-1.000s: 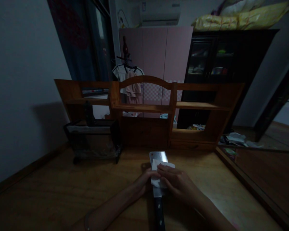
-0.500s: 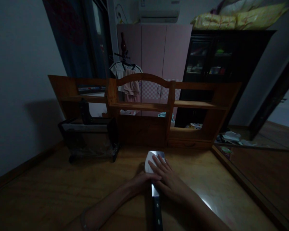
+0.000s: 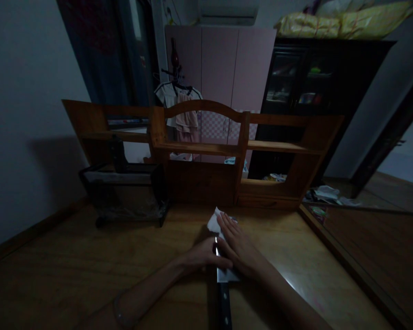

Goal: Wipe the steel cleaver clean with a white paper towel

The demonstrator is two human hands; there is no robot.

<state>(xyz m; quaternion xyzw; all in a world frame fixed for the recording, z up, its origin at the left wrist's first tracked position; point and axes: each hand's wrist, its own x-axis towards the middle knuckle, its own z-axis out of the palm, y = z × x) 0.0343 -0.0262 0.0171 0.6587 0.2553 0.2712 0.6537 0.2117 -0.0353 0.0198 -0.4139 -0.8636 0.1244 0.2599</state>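
Note:
A kitchen knife (image 3: 225,302) with a broad steel blade and a black riveted handle lies on the wooden table, its handle towards me. My left hand (image 3: 204,254) grips the blade just above the handle, thumb across its face and fingers curled at its left edge. A white tissue (image 3: 213,223) lies over the far part of the blade. My right hand (image 3: 240,248) holds this tissue flat against the blade, fingers stretched forward and close together. Both hands cover much of the blade, and its tip is hidden.
The wooden tabletop (image 3: 151,270) bears a black-framed box-like object (image 3: 124,195) at the left. Along the back stands a wooden shelf unit (image 3: 203,147). A raised wooden edge (image 3: 344,261) runs down the right side. Clothes hang behind the shelves.
My right hand and the tissue have shifted; the tissue is more crumpled and bare blade shows near the handle. My left hand has slid slightly nearer the handle, its thumb lower. The view tilted slightly.

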